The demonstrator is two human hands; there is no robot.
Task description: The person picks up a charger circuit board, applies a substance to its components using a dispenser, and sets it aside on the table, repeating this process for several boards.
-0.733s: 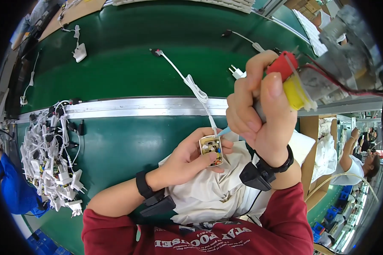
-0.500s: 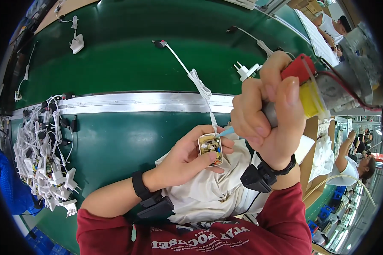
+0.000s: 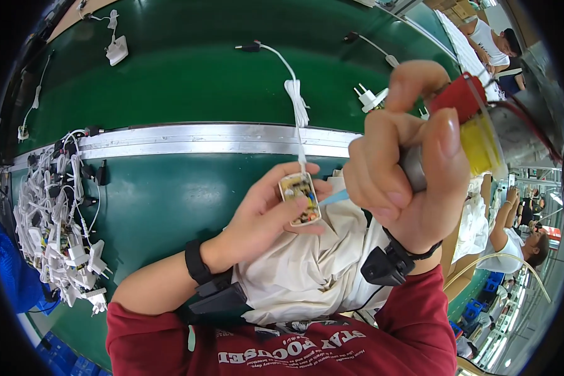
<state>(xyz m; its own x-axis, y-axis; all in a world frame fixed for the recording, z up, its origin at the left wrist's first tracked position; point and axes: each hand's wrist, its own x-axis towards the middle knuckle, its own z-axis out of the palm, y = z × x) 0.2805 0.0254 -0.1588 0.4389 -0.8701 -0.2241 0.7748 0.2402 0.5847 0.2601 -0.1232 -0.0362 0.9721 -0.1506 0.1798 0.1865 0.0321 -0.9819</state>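
My left hand [image 3: 254, 216] holds an opened white power adapter [image 3: 292, 187] above the cloth over my lap, its thumb lying across the front. The circuit board with small yellow, blue and orange parts faces up, and a white cable [image 3: 302, 153] runs from its far end onto the green belt. My right hand [image 3: 398, 166] is wrapped round a grey cylindrical dispensing tool [image 3: 479, 147] with a red block and a yellow band. Its light blue tapered tip [image 3: 336, 197] points at the adapter's right side; whether it touches the case I cannot tell.
A tangled heap of white adapters [image 3: 59, 219] lies at the left. Beyond a metal rail [image 3: 213, 141], several corded adapters, one a white plug [image 3: 368, 98], rest on the green belt [image 3: 188, 75]. Off-white cloth [image 3: 313, 269] covers my lap. Co-workers [image 3: 492, 44] are at the right.
The adapter has shifted left and slightly away from me with my left hand, drawing its cable along. My right hand and the tool have moved right, so the blue tip is farther from the cable end.
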